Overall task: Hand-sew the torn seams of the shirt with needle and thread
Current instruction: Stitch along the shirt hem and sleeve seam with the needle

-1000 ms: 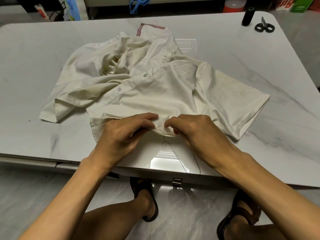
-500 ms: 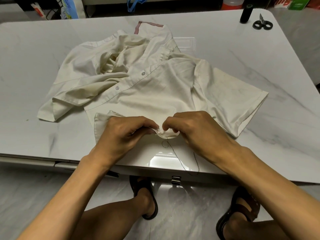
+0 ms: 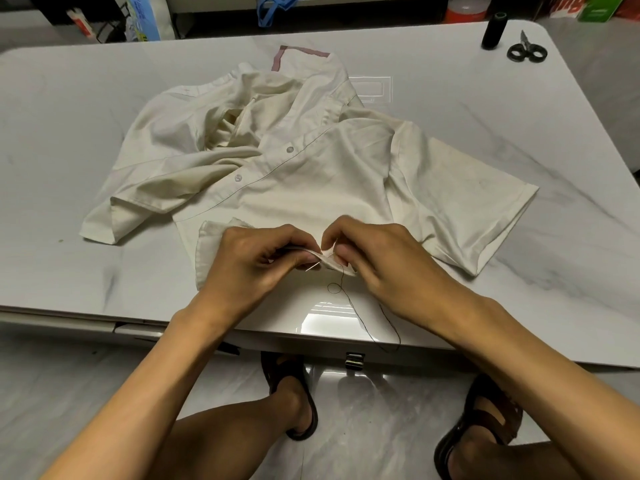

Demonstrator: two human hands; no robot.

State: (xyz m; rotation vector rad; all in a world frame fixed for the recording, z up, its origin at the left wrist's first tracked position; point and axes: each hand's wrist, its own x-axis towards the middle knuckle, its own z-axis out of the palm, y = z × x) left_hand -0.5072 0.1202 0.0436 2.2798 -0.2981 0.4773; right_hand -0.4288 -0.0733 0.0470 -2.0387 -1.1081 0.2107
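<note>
A cream short-sleeved shirt [image 3: 311, 174] lies crumpled on the marble table [image 3: 69, 133]. Its near hem is lifted off the table between my two hands. My left hand [image 3: 256, 268] pinches the folded hem edge from the left. My right hand [image 3: 384, 268] pinches the same edge from the right, fingertips almost touching the left ones. A thin needle [image 3: 313, 266] pokes out of the fabric just under my left fingertips. Dark thread [image 3: 349, 299] runs from the seam, loops below it and trails over the table's front edge.
At the far right corner stand a black thread spool [image 3: 493, 31] and black-handled scissors [image 3: 526, 50]. Boxes and bags line the floor behind the table. Below the front edge are my legs and sandalled feet [image 3: 298, 400].
The hem is bunched tighter and raised between my fingertips, and the needle tip now shows out of the fabric below my left fingers. Both hands stayed in place.
</note>
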